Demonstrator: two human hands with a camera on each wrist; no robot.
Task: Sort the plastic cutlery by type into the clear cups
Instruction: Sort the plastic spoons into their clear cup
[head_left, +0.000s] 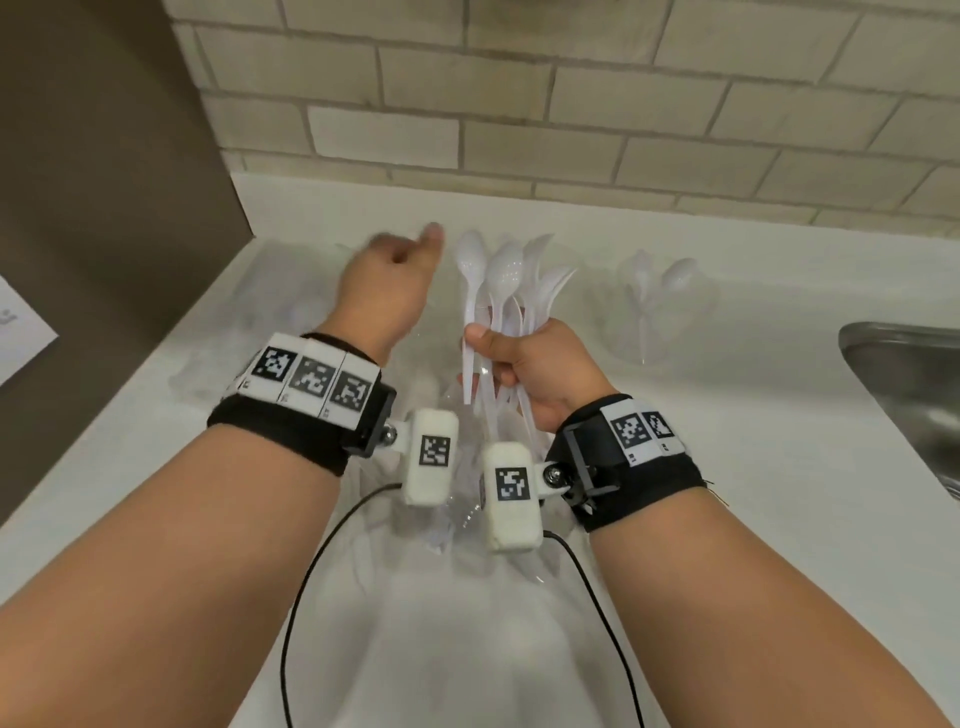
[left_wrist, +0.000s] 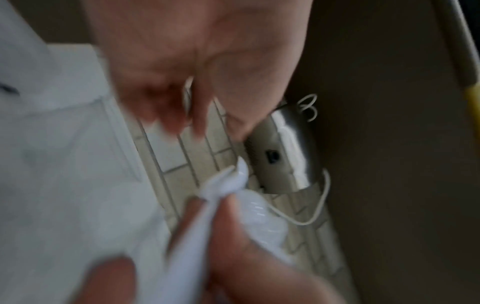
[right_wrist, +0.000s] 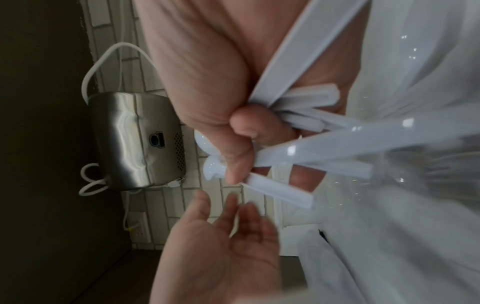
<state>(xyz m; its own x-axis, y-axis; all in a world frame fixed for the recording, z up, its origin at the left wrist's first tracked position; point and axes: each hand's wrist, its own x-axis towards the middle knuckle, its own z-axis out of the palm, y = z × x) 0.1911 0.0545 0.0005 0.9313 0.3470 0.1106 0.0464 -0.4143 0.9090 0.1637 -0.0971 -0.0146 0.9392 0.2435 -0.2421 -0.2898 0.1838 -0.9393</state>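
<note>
My right hand (head_left: 498, 358) grips a bundle of several white plastic spoons (head_left: 501, 275) by the handles, bowls up, above the white counter (head_left: 727, 467). The right wrist view shows that hand (right_wrist: 244, 131) wrapped round the crossed spoon handles (right_wrist: 324, 144). My left hand (head_left: 400, 254) hovers just left of the bundle, blurred, thumb up. Its fingers (right_wrist: 233, 205) are relaxed and I see nothing plainly held. A clear cup (head_left: 660, 322) at the right holds two spoons. Another clear cup (head_left: 291, 306) shows faintly at the left; its contents are unclear.
A steel sink (head_left: 904, 384) lies at the right edge. A tiled wall (head_left: 519, 104) backs the counter and a brown panel (head_left: 104, 208) closes the left side. A steel box with a white cord (right_wrist: 135, 139) hangs on the wall. Clear plastic (head_left: 462, 509) lies under my wrists.
</note>
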